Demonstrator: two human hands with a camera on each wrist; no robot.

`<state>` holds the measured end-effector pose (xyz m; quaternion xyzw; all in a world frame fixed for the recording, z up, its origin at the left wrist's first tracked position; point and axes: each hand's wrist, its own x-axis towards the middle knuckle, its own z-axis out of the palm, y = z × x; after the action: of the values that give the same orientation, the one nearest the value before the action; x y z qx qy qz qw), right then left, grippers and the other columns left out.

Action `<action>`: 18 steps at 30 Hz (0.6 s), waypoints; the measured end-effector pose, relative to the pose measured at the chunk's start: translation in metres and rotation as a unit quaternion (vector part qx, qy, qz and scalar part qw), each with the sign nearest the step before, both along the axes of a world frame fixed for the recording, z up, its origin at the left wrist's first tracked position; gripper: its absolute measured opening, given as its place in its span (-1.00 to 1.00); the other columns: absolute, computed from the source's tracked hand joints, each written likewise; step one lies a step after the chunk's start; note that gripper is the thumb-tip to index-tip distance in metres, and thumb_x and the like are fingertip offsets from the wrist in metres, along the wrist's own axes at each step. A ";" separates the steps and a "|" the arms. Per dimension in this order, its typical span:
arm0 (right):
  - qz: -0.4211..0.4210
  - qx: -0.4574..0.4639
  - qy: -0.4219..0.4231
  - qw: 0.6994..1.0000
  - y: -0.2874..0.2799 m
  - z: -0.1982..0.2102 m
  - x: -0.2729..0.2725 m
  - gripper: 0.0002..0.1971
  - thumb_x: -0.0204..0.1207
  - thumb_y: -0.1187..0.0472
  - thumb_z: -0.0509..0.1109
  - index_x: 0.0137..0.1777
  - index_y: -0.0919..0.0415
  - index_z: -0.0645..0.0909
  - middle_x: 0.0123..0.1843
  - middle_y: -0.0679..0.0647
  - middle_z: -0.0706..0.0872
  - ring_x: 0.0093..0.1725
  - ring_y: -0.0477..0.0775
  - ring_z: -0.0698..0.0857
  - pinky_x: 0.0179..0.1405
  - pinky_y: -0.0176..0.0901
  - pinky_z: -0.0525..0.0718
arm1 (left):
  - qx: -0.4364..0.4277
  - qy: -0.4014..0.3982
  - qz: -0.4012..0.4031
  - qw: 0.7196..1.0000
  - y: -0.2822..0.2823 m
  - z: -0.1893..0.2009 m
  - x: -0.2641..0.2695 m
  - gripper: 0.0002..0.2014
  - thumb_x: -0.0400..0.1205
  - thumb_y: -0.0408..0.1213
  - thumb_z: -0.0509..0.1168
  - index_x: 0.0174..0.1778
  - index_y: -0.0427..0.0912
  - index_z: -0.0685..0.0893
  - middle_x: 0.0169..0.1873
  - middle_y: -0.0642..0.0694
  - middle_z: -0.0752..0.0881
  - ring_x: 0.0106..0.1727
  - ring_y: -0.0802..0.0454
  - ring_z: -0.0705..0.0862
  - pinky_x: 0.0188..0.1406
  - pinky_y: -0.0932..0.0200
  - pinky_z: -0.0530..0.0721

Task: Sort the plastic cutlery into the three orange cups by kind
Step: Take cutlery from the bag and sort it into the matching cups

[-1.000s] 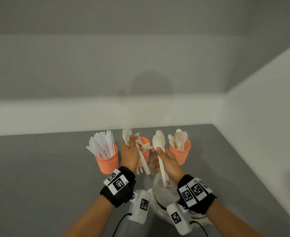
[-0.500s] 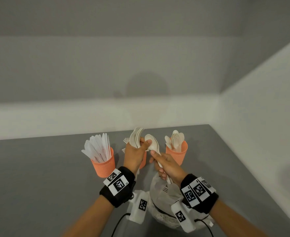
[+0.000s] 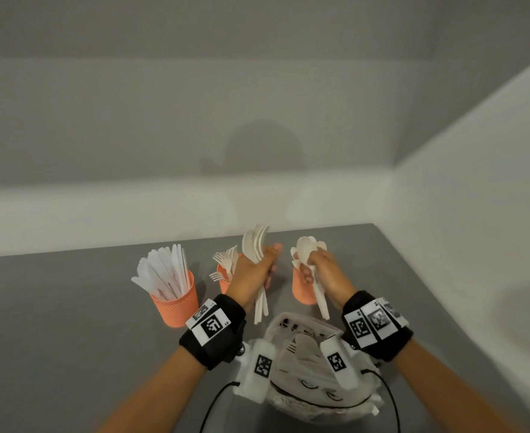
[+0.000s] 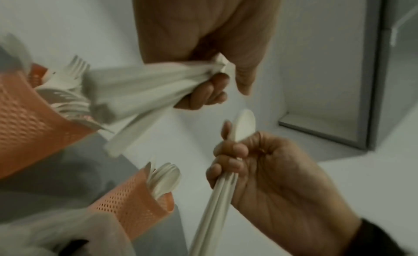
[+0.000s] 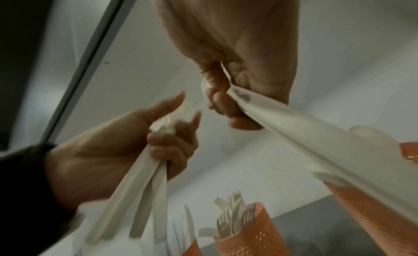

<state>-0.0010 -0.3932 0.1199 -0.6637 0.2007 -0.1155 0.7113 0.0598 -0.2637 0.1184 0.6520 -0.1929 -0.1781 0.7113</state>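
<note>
Now both hands work above the bench: the left hand (image 3: 252,271) grips a bundle of spoons (image 3: 255,245), the right hand (image 3: 321,271) clutches a few spoons (image 3: 304,253) over the spoon cup (image 3: 301,290); dropping them in handle-first likely comes next

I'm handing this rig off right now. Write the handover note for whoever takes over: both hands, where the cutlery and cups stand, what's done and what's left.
Left hand: grips a bundle of spoons, bowls up, handles hanging down.
Right hand: grips a few spoons, held beside the right cup.
Cups stand in a row on the grey table: left cup holds knives, middle cup holds forks, right cup holds spoons.
Done: each cup already holds one kind.
Left: both hands' spoons probably go into the right cup. The clear bag near the wrists still holds cutlery to sort.
</note>
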 end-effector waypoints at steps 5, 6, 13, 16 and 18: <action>-0.148 0.056 -0.090 0.983 -0.042 0.016 0.001 -0.84 0.39 0.36 0.04 -0.25 0.28 0.46 -0.45 0.12 0.37 -0.61 -0.16 0.45 -0.43 -0.28 0.45 | -0.009 0.048 0.109 0.993 0.011 -0.014 0.038 -0.73 0.69 -0.27 0.17 -0.36 -0.18 0.52 -0.78 0.06 0.47 -0.73 0.22 0.42 -0.51 0.22 0.47; -0.180 0.048 -0.103 0.977 -0.049 0.016 0.003 -0.87 0.25 0.30 0.08 -0.29 0.26 0.46 -0.44 0.11 0.38 -0.56 -0.11 0.44 -0.40 -0.26 0.42 | -0.002 0.025 0.138 0.990 0.014 -0.013 0.048 -0.71 0.69 -0.28 0.17 -0.39 -0.16 0.51 -0.79 0.04 0.48 -0.73 0.21 0.43 -0.47 0.18 0.47; -0.246 0.104 -0.162 0.950 -0.082 0.008 0.037 -0.79 0.01 0.30 0.07 -0.35 0.24 0.45 -0.68 -0.09 0.44 -0.61 -0.12 0.38 -0.48 -0.29 0.36 | -0.020 -0.033 0.274 0.961 0.016 -0.003 0.097 -0.58 0.67 -0.06 0.18 -0.52 -0.09 0.40 -0.80 0.09 0.46 -0.70 0.24 0.42 -0.43 0.18 0.45; -0.247 0.112 -0.151 0.951 -0.083 -0.002 0.047 -0.83 0.00 0.30 0.08 -0.39 0.24 0.43 -0.69 -0.09 0.45 -0.61 -0.10 0.37 -0.48 -0.26 0.36 | -0.002 -0.041 0.274 0.961 0.006 -0.013 0.102 -0.52 0.68 -0.03 0.15 -0.58 -0.12 0.38 -0.75 0.05 0.47 -0.62 0.14 0.46 -0.40 0.21 0.48; -0.247 0.119 -0.136 0.952 -0.080 -0.008 0.050 -0.90 0.07 0.32 0.10 -0.41 0.24 0.42 -0.65 -0.03 0.45 -0.62 -0.10 0.39 -0.51 -0.28 0.40 | 0.019 -0.046 0.268 0.962 0.001 -0.024 0.103 -0.53 0.66 -0.03 0.19 -0.56 -0.15 0.42 -0.67 -0.01 0.50 -0.60 0.15 0.48 -0.40 0.27 0.52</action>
<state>0.0487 -0.4733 0.1120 -0.4816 0.2720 -0.3523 0.7550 0.1628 -0.2626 0.0949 0.7003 -0.0400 0.0453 0.7113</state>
